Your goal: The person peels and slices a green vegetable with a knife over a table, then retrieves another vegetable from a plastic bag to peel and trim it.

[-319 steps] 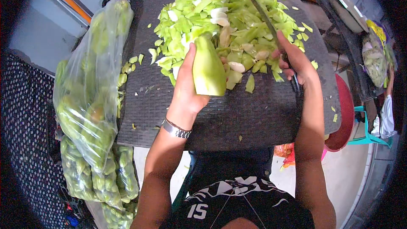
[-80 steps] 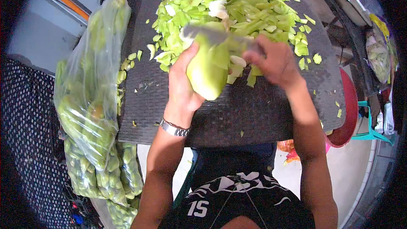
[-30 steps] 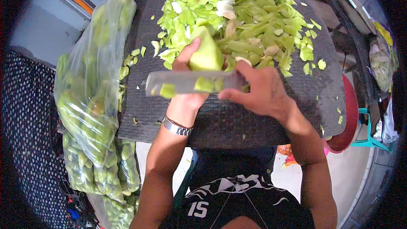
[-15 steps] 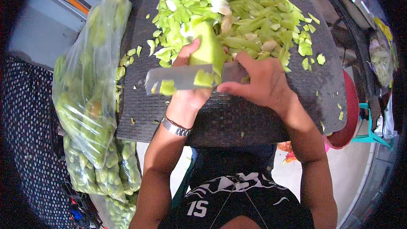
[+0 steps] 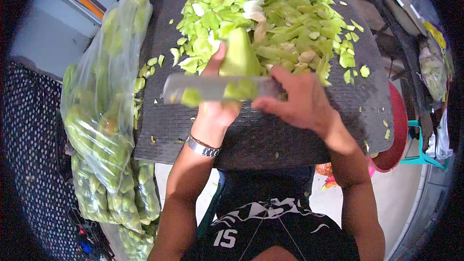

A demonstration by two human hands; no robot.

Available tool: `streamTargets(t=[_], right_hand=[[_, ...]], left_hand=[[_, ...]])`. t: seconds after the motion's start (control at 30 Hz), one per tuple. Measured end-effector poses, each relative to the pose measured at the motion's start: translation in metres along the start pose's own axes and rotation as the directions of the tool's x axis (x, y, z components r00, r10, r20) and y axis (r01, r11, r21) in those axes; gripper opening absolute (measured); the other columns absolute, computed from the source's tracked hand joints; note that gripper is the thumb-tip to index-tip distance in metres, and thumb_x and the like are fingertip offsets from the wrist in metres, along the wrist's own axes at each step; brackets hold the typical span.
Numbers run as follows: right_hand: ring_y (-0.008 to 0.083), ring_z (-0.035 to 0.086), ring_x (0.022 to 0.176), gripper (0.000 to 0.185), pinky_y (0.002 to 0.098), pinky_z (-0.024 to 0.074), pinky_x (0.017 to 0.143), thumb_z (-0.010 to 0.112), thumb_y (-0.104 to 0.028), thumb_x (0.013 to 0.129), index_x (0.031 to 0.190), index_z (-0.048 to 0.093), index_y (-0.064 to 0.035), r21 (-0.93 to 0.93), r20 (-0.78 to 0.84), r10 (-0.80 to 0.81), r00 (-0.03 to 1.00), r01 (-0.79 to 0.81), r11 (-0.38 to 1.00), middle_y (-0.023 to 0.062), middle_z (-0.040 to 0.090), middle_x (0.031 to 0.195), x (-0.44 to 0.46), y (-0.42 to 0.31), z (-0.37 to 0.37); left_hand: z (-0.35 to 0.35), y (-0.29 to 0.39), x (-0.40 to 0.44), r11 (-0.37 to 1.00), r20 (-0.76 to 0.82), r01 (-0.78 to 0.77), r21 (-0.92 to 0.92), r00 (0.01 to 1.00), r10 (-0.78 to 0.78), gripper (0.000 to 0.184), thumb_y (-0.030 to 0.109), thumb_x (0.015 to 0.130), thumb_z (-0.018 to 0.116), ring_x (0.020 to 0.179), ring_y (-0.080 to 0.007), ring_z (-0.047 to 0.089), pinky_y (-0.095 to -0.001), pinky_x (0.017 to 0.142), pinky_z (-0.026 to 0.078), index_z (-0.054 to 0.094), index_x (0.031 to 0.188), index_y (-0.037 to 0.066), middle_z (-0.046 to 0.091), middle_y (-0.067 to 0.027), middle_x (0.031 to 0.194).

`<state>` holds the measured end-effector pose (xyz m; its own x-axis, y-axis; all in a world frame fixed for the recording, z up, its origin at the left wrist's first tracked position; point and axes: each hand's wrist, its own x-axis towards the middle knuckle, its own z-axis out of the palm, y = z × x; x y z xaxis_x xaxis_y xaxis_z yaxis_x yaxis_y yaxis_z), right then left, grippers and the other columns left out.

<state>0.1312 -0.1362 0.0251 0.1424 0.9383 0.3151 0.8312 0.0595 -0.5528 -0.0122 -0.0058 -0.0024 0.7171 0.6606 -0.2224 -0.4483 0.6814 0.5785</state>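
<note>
My left hand, with a metal-band watch at the wrist, is closed around a pale green chayote held upright over the near part of the table. In my right hand is a broad-bladed knife, its handle hidden by the fingers. The blade lies crosswise in front of the chayote's lower part and is slightly blurred; whether it touches is unclear. Green pieces cling to the blade. Just beyond my hands rises a large heap of cut green slices, with some whitish bits among them.
The dark woven-textured tabletop carries scattered scraps. Clear plastic bags full of green vegetables stand along the left side. A red round tub and a teal stool are at the right, near another plastic bag.
The chayote has tilted slightly, its lower part now turned a little rightward. The knife and right hand have shifted slightly; both hands keep their hold.
</note>
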Motion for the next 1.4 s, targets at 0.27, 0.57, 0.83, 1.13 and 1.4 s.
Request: streamTargets(t=[0.27, 0.57, 0.83, 1.13, 1.4], right_hand=[[0.0421, 0.069, 0.079, 0.065, 0.0471, 0.0533, 0.064, 0.072, -0.066, 0.081, 0.1, 0.063, -0.0048, -0.142, -0.031, 0.005, 0.999, -0.01, 0.99, 0.0206, 0.065, 0.074, 0.0, 0.009, 0.007], [0.0418, 0.067, 0.072, 0.063, 0.0471, 0.0512, 0.066, 0.058, -0.062, 0.095, 0.091, 0.069, 0.0002, 0.06, -0.161, 0.366, 0.916, -0.361, 0.93, 0.022, 0.067, 0.078, 0.019, 0.07, -0.023], [0.041, 0.07, 0.072, 0.064, 0.0485, 0.0547, 0.064, 0.068, -0.065, 0.085, 0.104, 0.065, -0.0039, -0.035, 0.024, 0.019, 1.0, -0.019, 0.999, 0.0205, 0.068, 0.075, 0.0, -0.001, 0.005], [0.0399, 0.069, 0.073, 0.062, 0.046, 0.052, 0.064, 0.071, -0.061, 0.084, 0.101, 0.064, -0.0026, -0.135, -0.071, 0.086, 0.994, -0.095, 0.986, 0.0198, 0.066, 0.074, 0.003, 0.022, 0.001], [0.0421, 0.067, 0.071, 0.06, 0.048, 0.0508, 0.065, 0.065, -0.062, 0.09, 0.092, 0.065, -0.0028, 0.082, -0.148, 0.299, 0.943, -0.29, 0.954, 0.0208, 0.067, 0.076, 0.017, 0.061, -0.022]], left_hand=[[0.009, 0.002, -0.004, 0.999, 0.024, -0.018, 0.033, 1.0, 0.017, 0.046, 0.04, 0.098, 0.061, 0.102, -0.0233, 0.068, -0.0399, 0.091, 0.054, 0.06, 0.13, 0.007, 0.069, -0.0095, 0.114], [0.014, 0.01, -0.01, 0.985, 0.051, 0.085, 0.152, 0.994, -0.094, 0.054, 0.051, 0.1, 0.052, 0.102, -0.0278, 0.067, -0.0502, 0.077, 0.057, 0.056, 0.137, 0.011, 0.067, -0.0114, 0.122], [-0.003, 0.0, -0.002, 0.996, 0.026, 0.082, -0.024, 0.996, -0.082, 0.05, 0.041, 0.1, 0.057, 0.108, -0.0281, 0.068, -0.0461, 0.096, 0.053, 0.058, 0.136, 0.007, 0.068, -0.0119, 0.124], [-0.014, 0.002, 0.002, 0.985, 0.131, 0.173, 0.019, 0.976, -0.174, 0.048, 0.042, 0.1, 0.055, 0.09, -0.0317, 0.07, -0.0446, 0.069, 0.059, 0.059, 0.132, 0.007, 0.07, -0.0144, 0.113], [0.01, 0.006, -0.009, 0.981, 0.038, 0.096, 0.167, 0.994, -0.103, 0.05, 0.045, 0.101, 0.052, 0.085, -0.0311, 0.07, -0.0421, 0.058, 0.057, 0.055, 0.135, 0.008, 0.069, -0.0128, 0.11]])
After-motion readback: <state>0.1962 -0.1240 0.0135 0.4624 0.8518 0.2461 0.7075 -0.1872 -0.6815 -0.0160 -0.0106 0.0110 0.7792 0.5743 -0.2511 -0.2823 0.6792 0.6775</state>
